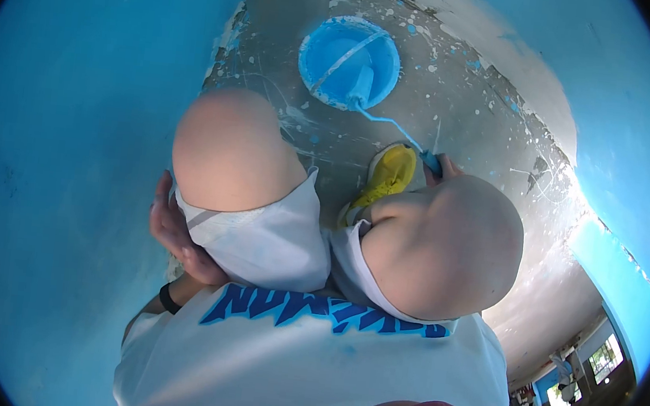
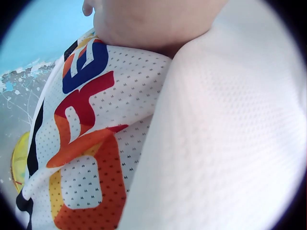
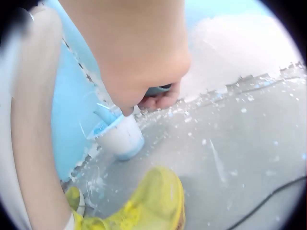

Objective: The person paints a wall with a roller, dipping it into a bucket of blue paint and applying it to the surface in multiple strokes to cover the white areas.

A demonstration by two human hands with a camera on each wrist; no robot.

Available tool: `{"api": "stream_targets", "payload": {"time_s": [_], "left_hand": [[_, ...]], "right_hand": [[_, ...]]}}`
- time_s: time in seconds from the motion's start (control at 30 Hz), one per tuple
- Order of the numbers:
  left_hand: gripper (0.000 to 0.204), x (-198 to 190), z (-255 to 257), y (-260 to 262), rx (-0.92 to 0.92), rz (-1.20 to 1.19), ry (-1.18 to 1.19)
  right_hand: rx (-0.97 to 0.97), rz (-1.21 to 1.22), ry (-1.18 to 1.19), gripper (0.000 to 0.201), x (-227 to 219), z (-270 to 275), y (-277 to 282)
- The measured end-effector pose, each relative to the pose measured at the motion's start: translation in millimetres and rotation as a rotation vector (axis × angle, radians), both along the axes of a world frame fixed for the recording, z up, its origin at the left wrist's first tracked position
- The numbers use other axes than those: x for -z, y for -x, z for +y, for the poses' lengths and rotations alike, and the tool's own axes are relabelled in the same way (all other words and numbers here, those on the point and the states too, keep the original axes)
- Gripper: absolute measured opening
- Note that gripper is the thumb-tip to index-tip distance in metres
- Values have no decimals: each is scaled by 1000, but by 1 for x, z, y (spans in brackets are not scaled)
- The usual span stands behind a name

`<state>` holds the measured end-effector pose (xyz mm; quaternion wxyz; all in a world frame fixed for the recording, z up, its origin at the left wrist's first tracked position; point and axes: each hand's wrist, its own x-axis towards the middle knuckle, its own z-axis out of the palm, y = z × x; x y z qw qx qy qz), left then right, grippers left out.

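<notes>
My right hand grips the dark handle of a paint roller, low beside my right knee. From there a bent, paint-coated rod runs to the roller's sleeve, which sits inside a bucket of light blue paint. A pale strip crosses the bucket's mouth. In the right wrist view the white bucket stands on the floor beyond the hand, its lower part blue. My left hand rests loosely against the side of my left thigh, on the white shorts.
Blue walls meet the grey, paint-splashed floor in a corner behind the bucket. A yellow shoe is planted between the knees and the bucket. A dark cable lies on the floor at the right.
</notes>
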<state>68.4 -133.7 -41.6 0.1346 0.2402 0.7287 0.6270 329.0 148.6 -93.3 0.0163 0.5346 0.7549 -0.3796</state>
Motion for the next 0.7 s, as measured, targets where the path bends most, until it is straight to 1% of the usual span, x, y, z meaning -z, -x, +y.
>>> {"api": "stream_targets", "payload": {"time_s": [0.03,0.07,0.1,0.13,0.17,0.23,0.3,0.57,0.63,0.7], "left_hand": [[81,-1,1,0,2,2,-6],[81,-1,1,1,5,3,-3],[81,-2,0,1,7,-1,4],[81,-3,-1,1,8,-5,12],[81,-5,-2,1,9,-2,15],[80,-8,-2,2,32,-4,33],[79,-7,-6,0,16,5,36],[80,-5,-6,-5,-28,24,26],[79,-3,-6,-4,-46,38,23],[79,-1,-3,-5,-48,35,6]], "right_hand": [[8,55,-15,20,-2,-3,2],[11,56,-12,20,20,-1,-9],[-72,90,-45,19,63,4,-28],[-156,124,-78,17,96,4,-38],[-155,127,-75,17,111,2,-38],[-144,147,-168,18,131,1,-35],[-124,136,-179,18,150,-3,-33],[-98,159,-256,18,160,-8,-26],[-167,120,-212,17,164,-7,-25],[-145,155,-240,18,162,-9,-24]]}}
